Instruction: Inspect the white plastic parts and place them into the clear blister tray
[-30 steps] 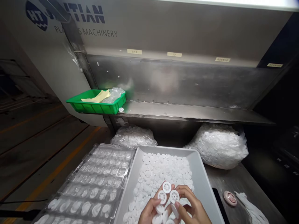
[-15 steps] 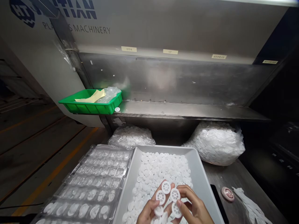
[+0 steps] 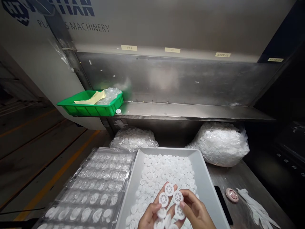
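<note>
Several small white plastic wheels point(image 3: 163, 199) with spokes rest in my left hand point(image 3: 148, 217), whose thumb presses on them from the left. My right hand point(image 3: 195, 208) closes on the wheels point(image 3: 179, 211) at the right of this group, its thumb and fingers pinching them. Both hands are above the near part of a grey bin point(image 3: 205, 165) that holds a heap of the same white wheels point(image 3: 166, 168). Left of the bin lies a clear plastic tray point(image 3: 105, 187) with rows of pockets, many with white pieces in them.
Behind the bin sit two clear bags of white parts, one left point(image 3: 133, 140) and one right point(image 3: 221, 146). A green basket point(image 3: 92, 109) with paper and plastic stands on the metal shelf point(image 3: 190, 111). At right lie a black flat object point(image 3: 222, 203), a pink round item point(image 3: 232, 195) and white gloves point(image 3: 256, 208).
The view has shifted slightly. Both hands stay over the bin with the wheels in nearly the same arrangement; the right fingers have moved a little on the right-hand wheels.
</note>
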`<state>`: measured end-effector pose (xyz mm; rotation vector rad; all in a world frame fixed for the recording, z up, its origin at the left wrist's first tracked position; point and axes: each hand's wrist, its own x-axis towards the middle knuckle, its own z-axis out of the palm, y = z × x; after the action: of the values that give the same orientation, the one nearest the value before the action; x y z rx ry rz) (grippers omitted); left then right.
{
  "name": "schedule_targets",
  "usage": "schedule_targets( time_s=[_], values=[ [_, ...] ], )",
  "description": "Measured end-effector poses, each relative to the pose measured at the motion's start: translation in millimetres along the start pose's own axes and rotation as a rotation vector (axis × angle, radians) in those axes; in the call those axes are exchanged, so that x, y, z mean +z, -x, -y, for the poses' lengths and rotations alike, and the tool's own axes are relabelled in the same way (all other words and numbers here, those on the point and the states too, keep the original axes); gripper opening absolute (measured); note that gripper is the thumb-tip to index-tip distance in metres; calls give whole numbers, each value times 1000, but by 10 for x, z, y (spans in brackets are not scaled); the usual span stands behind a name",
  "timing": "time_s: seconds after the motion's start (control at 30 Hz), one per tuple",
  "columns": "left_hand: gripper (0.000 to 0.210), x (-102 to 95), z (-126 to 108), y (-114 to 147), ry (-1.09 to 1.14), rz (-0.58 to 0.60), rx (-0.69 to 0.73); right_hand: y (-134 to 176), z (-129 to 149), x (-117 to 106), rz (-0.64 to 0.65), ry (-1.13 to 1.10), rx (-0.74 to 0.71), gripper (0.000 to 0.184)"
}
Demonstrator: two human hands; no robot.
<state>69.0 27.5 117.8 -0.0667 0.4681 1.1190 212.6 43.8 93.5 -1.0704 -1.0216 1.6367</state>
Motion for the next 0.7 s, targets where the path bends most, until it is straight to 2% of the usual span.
schedule_targets(
  time_s=[0.2, 0.4, 0.7],
  values=[
    [59, 68, -76, 47, -42, 48, -88, 26, 25, 38, -22, -54, 24, 37],
    [58, 173, -82, 95, -57, 60, -120, 57, 71, 84, -65, -74, 47, 36],
    [53, 149, -95, 75, -53, 40, -159, 71, 92, 117, -102, -76, 38, 35]
  ],
)
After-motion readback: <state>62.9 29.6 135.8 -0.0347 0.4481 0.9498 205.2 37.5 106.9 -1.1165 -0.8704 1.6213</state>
